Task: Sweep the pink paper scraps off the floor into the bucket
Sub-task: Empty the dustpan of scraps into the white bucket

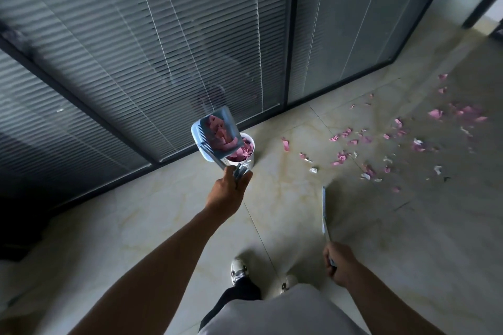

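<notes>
Dustpan (215,132) was held by its handle in the closed left hand (227,190), tipped over the bucket (243,156). Broom (324,212) was gripped in the right hand (340,262); remaining scraps (402,139) were scattered rightward, nearer that hand.

An office interior is suggested by the glass partition wall (152,43), which is framed in dark metal (290,35) and fitted with closed horizontal blinds (212,22) behind the panes. Pale, polished marble-look tiles (152,215) are laid across the floor. A dark-framed doorway (481,5) is seen at the far right, beyond the partition's corner
</notes>
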`<action>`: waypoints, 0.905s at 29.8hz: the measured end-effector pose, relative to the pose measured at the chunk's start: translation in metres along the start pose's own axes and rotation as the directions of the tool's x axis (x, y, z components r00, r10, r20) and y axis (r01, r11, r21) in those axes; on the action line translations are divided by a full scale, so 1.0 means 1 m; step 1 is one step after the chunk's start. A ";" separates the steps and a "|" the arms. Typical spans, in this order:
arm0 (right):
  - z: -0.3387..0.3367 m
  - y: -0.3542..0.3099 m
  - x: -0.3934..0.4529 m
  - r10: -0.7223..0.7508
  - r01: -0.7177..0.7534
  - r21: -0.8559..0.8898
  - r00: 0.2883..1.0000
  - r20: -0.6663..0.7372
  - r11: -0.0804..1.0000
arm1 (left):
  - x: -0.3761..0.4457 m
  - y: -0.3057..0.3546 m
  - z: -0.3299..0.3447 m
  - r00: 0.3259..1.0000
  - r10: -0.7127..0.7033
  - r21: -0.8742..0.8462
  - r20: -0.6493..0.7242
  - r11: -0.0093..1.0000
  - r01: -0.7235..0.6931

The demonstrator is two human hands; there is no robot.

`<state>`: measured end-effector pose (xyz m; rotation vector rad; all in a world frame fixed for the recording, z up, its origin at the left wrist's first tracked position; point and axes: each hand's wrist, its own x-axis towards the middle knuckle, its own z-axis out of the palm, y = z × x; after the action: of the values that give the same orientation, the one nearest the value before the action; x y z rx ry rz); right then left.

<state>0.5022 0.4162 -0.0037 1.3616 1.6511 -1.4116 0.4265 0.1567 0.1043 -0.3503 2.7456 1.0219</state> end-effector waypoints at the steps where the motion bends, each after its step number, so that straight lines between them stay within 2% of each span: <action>1: -0.003 -0.002 0.001 0.006 -0.006 0.010 1.000 0.000 1.000 | 0.004 0.000 0.004 1.000 -0.001 0.029 0.015 1.000 0.000; 5: -0.008 -0.001 -0.002 0.010 -0.011 0.038 0.999 0.037 0.999 | 0.008 -0.006 0.014 0.999 0.012 0.153 0.042 0.988 -0.018; 9: -0.007 -0.001 -0.001 0.028 -0.029 0.038 0.999 0.029 0.999 | 0.010 -0.014 0.023 0.992 0.083 0.303 0.097 0.947 -0.108; 14: -0.007 -0.005 -0.003 0.027 -0.028 0.043 0.999 0.018 0.999 | 0.013 -0.017 0.030 0.981 0.115 0.407 0.157 0.897 -0.170; 22: -0.010 -0.007 -0.003 0.041 -0.042 0.039 0.999 0.017 0.998 | 0.015 -0.021 0.038 0.972 0.107 0.512 0.207 0.835 -0.201; 27: -0.010 -0.006 -0.001 0.041 -0.041 0.044 0.999 0.005 0.998 | 0.016 -0.027 0.040 0.965 0.110 0.516 0.240 0.827 -0.223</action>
<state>0.4989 0.4257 0.0016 1.4078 1.5895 -1.4337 0.4226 0.1612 0.0539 0.0849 2.7538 0.2473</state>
